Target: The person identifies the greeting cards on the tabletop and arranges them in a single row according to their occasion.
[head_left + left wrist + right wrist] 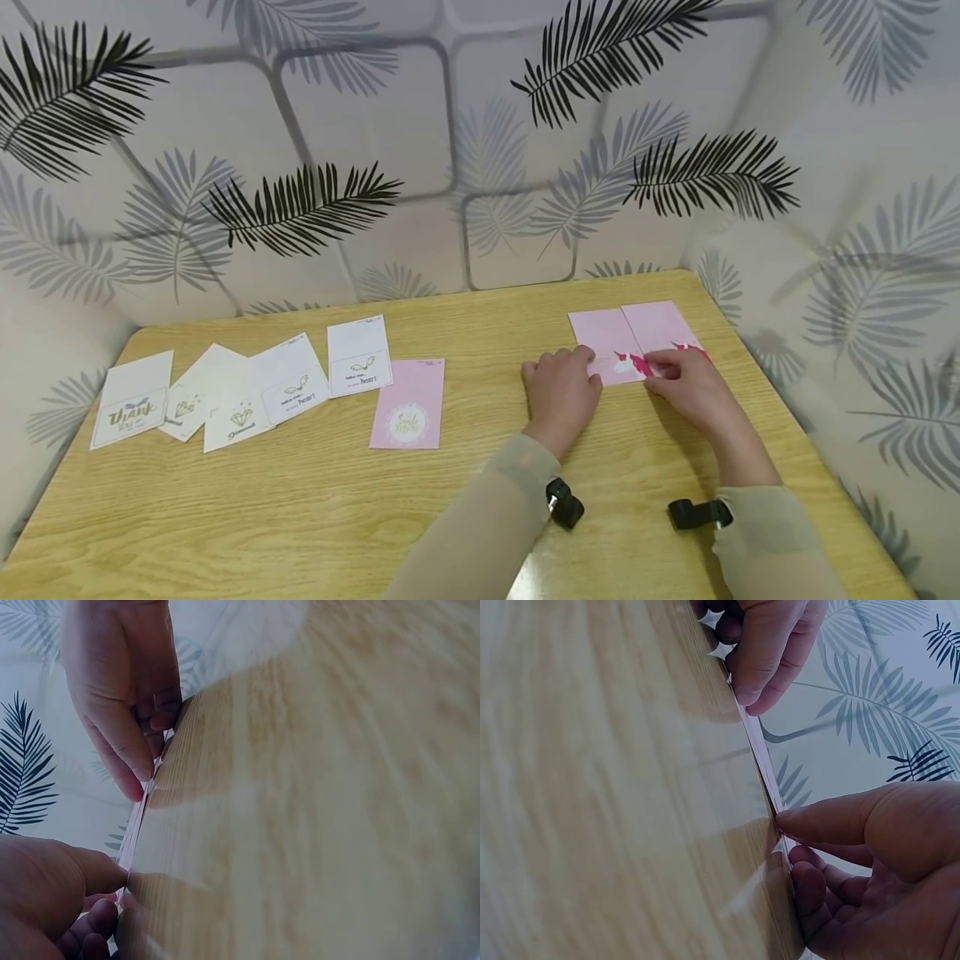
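Two pink rectangular paper cards [654, 323], near worktop [300, 517] far-right corner.
Left hand [562, 396], right hand [697, 392]: fingers pinching left card's [606, 342] near corners, seemingly for alignment.

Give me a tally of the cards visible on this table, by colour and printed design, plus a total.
White "Thank you" card: 1
White diamond cards: 2
White "heart" cards: 2
Pink "Smile More" card: 1
Pink cards with red-and-white figures: 2
Total: 8
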The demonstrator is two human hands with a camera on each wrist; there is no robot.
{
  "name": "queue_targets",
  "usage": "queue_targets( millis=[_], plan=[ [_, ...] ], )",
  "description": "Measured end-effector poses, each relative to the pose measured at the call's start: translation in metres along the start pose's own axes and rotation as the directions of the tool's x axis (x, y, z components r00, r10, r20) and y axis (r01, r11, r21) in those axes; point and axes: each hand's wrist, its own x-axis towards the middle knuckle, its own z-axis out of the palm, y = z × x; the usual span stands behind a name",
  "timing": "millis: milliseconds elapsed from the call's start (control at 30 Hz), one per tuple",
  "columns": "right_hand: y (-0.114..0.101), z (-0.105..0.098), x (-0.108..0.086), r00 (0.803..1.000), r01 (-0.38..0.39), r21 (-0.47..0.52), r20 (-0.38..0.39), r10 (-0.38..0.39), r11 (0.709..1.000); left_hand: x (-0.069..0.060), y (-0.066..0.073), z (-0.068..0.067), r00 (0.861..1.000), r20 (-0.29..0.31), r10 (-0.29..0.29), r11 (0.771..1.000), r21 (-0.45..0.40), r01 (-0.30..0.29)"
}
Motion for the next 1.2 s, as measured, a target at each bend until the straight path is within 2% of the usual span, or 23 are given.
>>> queue_targets(
  millis=[667, 1200],
  plan=[
    [0.0047, 0.0040, 0.0039, 0.999, 0.033, -0.008, -0.025, -0.033, 0.999, -0.0030, 0.0013, -0.0032, 1.000, 0.003, 0.000, 1.000, -0.009, 0.000],
    [0.0005, 0.0040, 0.0022, 1.000, 0.007, -0.001, -0.022, -0.007, 1.000, -0.0018, 0.0017, -0.0013, 1.000, -0.006, -0.002, 1.000, -0.005, 0.002]
  ],
)
